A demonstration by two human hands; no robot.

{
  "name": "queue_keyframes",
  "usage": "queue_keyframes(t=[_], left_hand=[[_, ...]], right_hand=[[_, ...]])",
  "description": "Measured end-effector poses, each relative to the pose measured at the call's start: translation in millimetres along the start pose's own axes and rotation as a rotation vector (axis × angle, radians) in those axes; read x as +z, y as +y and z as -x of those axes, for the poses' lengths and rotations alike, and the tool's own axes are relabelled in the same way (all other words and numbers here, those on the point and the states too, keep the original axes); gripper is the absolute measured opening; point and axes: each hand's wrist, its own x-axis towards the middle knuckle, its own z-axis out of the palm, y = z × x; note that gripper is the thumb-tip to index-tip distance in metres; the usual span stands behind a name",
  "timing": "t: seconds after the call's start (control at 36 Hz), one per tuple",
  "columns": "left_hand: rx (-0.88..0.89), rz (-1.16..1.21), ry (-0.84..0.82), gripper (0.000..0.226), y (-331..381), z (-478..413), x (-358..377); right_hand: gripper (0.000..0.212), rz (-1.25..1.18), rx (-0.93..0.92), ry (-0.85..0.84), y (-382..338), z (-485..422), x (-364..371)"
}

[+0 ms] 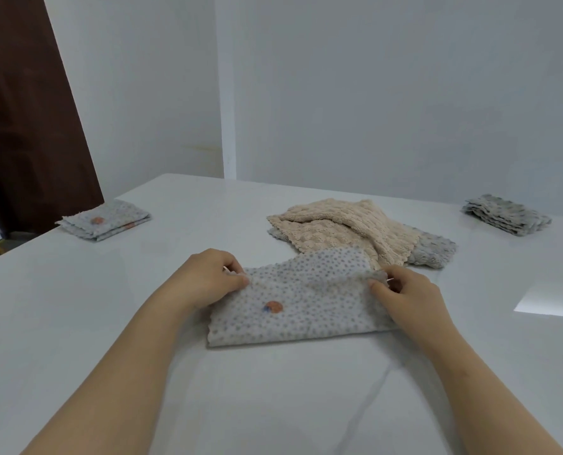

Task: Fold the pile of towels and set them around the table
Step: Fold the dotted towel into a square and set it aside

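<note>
A white towel with grey dots and a small orange emblem [301,307] lies folded in half in front of me on the white table [109,323]. My left hand [207,277] pinches its far left corner. My right hand [408,293] pinches its far right corner. Behind it lies a loose pile: a beige towel [332,226] over a grey towel [432,252]. A folded dotted towel [104,220] sits at the table's far left. A folded grey towel [506,214] sits at the far right.
White walls stand behind the table, and a dark brown door [20,110] is at the left. A bright patch of reflected light [552,300] lies on the table at the right.
</note>
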Motion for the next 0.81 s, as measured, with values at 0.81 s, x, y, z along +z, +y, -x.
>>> queue_keyframes(t=[0.81], left_hand=[[0.011, 0.292, 0.092, 0.013, -28.7, 5.2, -16.1]], right_hand=[[0.017, -0.508, 0.080, -0.115, -13.4, 0.3, -3.2]])
